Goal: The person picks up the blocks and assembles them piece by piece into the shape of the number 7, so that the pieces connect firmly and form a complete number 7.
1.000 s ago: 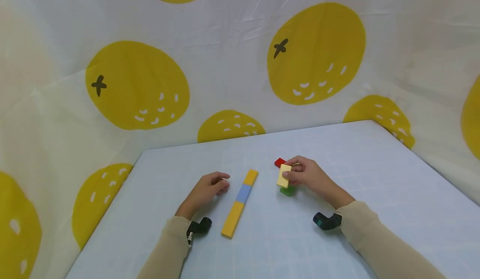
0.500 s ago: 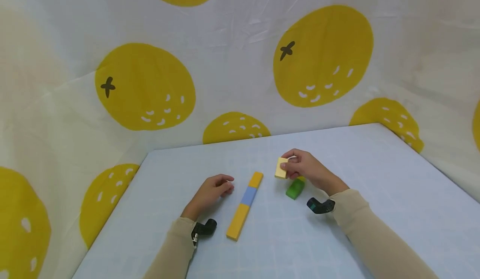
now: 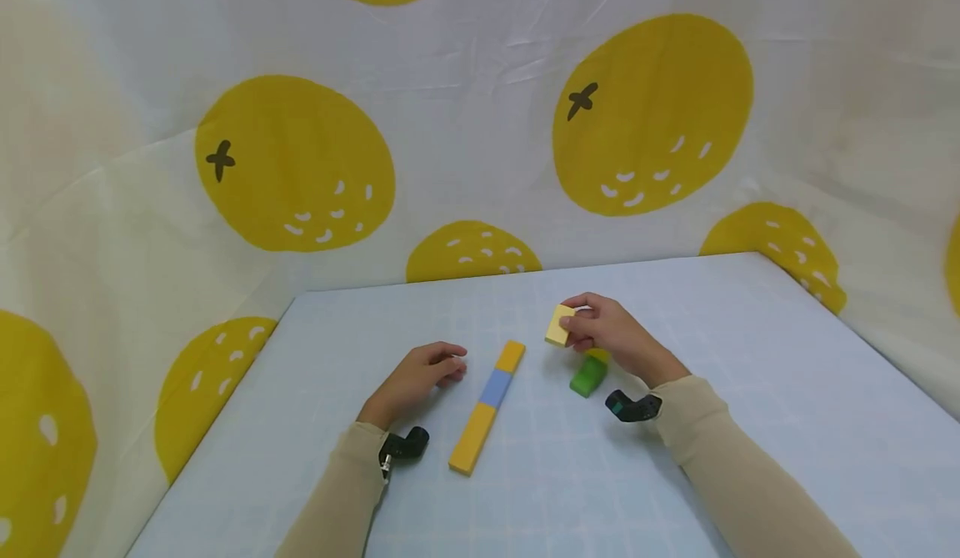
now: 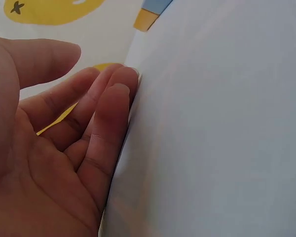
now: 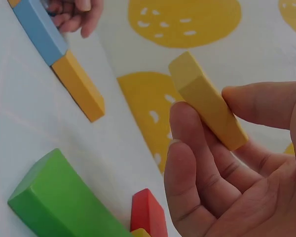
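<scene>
My right hand [image 3: 618, 337] pinches a pale yellow block [image 5: 207, 98] between thumb and fingers, held above the table. Below that hand lie a green block [image 5: 64, 197], a red block [image 5: 148, 215] and a bit of a yellow block [image 3: 597, 354]; the red one is hidden in the head view. To the left, a row of blocks runs end to end: a long orange block [image 3: 472, 441], a blue block [image 3: 496, 388] and a short orange block [image 3: 511, 356]. My left hand [image 4: 64, 128] rests on the table left of the row, fingers loosely bent and holding nothing.
The table [image 3: 570, 491] has a pale cloth with faint checks. Behind it hangs a white curtain [image 3: 465, 124] printed with large yellow fruit. A black wrist camera sits on each wrist.
My right hand has carried the pale yellow block farther back and a little left, uncovering more of the green block and some yellow. The left hand and the row have stayed put.
</scene>
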A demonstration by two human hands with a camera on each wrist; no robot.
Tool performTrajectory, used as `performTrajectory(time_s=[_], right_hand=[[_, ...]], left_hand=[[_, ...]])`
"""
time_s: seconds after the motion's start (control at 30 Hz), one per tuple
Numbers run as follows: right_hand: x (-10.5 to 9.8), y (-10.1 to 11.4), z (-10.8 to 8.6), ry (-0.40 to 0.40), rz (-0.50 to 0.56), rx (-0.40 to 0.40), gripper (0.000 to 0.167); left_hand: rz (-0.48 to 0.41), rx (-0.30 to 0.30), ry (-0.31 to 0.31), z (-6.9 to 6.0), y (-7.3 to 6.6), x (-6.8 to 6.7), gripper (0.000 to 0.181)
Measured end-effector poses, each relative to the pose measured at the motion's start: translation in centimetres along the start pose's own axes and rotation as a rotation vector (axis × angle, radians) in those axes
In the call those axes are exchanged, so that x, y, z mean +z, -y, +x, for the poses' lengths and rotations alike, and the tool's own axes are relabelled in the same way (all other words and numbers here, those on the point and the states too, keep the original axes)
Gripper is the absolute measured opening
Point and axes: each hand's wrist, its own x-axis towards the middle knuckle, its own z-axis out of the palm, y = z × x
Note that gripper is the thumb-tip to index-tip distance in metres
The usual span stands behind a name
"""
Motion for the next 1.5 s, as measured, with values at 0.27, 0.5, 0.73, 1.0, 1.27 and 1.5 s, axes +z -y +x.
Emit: performTrajectory(time_s=[0.27, 0.5, 0.73, 1.0, 1.27, 1.5], right_hand=[[0.4, -0.1, 0.9, 0.013, 0.06, 0.07, 0.049], [1.3, 0.2, 1.5, 0.008, 0.088, 0.08, 0.05], [1.9, -0.9, 2.3, 0.005, 0.121, 0.091, 0.048], [2.9, -0.9, 3.7, 0.033, 0.078, 0.045, 0.048], [3.2, -0.6, 4.7, 0.016, -0.008, -0.006, 0.046], [3.6, -0.7, 5.6, -0.021, -0.094, -0.006, 0.044]], left_hand=[[-0.013, -0.034, 0.0, -0.2, 0.3, 0.5, 0.026], [-0.019, -0.03, -0.007, -0.6, 0.5, 0.6, 0.026], [0.006, 0.022, 0.06, -0.1, 1.0, 0.6, 0.029], [0.064, 0.031, 0.048, -0.3, 0.8, 0.2, 0.03], [0.07, 0.046, 0.052, 0.2, 0.8, 0.2, 0.033], [0.078, 0.034, 0.031, -0.2, 0.1, 0.3, 0.029]])
